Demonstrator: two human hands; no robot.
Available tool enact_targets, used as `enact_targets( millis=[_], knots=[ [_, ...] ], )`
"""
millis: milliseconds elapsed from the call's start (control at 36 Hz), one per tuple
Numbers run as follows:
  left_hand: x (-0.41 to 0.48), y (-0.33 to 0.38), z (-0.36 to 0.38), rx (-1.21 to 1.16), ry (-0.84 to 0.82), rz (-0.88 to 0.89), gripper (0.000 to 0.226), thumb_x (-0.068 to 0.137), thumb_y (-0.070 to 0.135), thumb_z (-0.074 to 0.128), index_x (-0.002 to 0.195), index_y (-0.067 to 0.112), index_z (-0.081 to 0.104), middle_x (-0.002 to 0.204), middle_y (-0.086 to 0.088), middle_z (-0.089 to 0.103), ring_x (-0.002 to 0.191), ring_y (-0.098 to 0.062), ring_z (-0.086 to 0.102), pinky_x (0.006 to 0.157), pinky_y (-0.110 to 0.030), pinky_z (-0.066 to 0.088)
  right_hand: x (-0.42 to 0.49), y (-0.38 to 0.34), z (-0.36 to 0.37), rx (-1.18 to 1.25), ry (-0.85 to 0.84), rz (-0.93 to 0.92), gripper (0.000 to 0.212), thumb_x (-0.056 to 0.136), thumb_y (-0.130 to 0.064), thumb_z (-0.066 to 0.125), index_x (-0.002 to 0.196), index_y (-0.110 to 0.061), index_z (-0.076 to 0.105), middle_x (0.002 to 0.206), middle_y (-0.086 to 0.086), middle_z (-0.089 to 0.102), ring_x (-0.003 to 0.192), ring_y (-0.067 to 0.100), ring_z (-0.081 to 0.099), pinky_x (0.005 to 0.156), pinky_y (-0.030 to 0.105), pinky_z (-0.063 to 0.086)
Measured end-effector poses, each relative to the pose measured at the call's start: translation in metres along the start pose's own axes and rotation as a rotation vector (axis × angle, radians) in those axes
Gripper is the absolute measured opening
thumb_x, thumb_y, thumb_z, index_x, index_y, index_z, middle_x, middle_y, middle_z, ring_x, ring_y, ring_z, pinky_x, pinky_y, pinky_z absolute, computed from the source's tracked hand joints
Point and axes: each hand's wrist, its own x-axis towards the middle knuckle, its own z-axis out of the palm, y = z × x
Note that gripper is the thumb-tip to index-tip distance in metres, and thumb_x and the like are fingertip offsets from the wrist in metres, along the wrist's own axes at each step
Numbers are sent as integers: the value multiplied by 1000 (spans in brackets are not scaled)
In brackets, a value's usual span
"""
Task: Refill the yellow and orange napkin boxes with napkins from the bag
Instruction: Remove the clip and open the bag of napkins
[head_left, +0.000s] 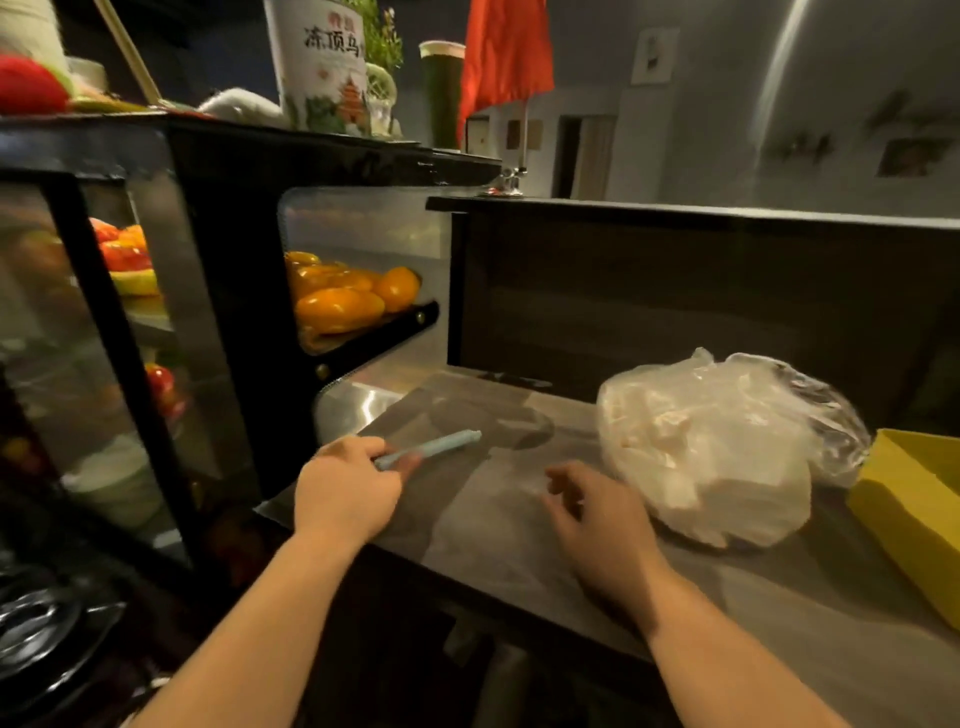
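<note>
Left hand (347, 486) pinching pale blue stick (429, 449) over counter (498, 551), right hand (597, 512) loosely curled, holding nothing, beside napkin bag (717, 452), yellow box (914, 499) at right edge

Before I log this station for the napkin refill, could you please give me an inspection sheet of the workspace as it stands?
Surface: grey counter, dimly lit.
Job's things: clear plastic bag of white napkins lies on the counter. The yellow box sits to its right, open-topped and cut off by the frame edge. No orange box is in view.
Clutter: pale blue stick, held over the counter.
Hands: left hand grips the stick. The right hand holds nothing, fingers loosely curled, just left of the bag.
Cables: nothing seen.
Surroundings: glass display case with yellow fruit on the left. A tin and a red flag are above it.
</note>
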Motion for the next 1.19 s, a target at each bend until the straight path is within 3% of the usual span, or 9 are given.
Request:
enact_targets(
  millis=[306,417,556,667,806,917,972,1056,1195],
  knots=[
    [51,-15,40,371,-103,7,28,96,44,50,104,25,69,103,-1,69,94,-27,65,69,-32,46,-7,5,22,-336,-128,-183,42,91,-48,40,123,-36,65,127,-19,61,120,10,52,98,37,41],
    [58,-9,49,349,-77,36,27,95,46,52,106,23,61,112,-6,68,105,-30,61,80,-36,48,-6,5,22,-345,-115,-185,38,92,-46,42,122,-35,64,126,-18,60,118,11,51,96,36,38],
    [39,2,53,391,-42,198,59,92,61,54,137,23,47,136,-10,48,129,-31,42,104,-46,38,-11,-1,17,-291,-132,-166,32,92,-40,50,117,-31,68,123,-13,64,116,16,52,97,37,39],
    [13,37,56,137,-174,354,71,88,62,61,146,27,40,151,-4,35,141,-27,32,115,-44,31,-22,0,-1,-185,28,8,28,89,-43,50,98,-25,70,96,-1,72,93,23,64,81,37,52],
    [-5,113,68,-268,-313,583,97,76,58,79,154,42,23,160,16,14,148,-12,20,117,-40,27,-45,17,-40,-235,186,165,26,92,-47,53,80,-24,58,85,-1,67,87,19,61,70,32,41],
    [7,171,88,-391,-469,710,116,69,55,86,153,53,7,165,20,2,154,-9,-4,121,-41,9,-45,34,-69,-254,78,241,18,93,-48,54,90,-31,55,101,-6,67,99,20,57,81,34,45],
    [16,185,104,-411,-476,744,102,69,55,86,150,47,25,156,15,29,151,-15,21,123,-44,23,-35,46,-76,-298,19,239,23,93,-50,55,101,-29,57,110,-4,65,105,22,56,85,36,46],
    [25,190,137,-366,-312,707,92,69,60,80,148,30,43,142,4,47,134,-23,45,109,-42,42,-13,68,-80,-341,-61,281,38,92,-51,57,117,-23,56,123,1,59,116,25,51,93,40,47],
    [20,194,172,-267,-83,626,76,83,36,80,148,25,42,149,-1,35,135,-25,35,108,-42,40,26,114,-76,-283,-88,361,67,90,-49,61,148,-24,36,153,2,38,143,26,33,117,46,31]
  ],
)
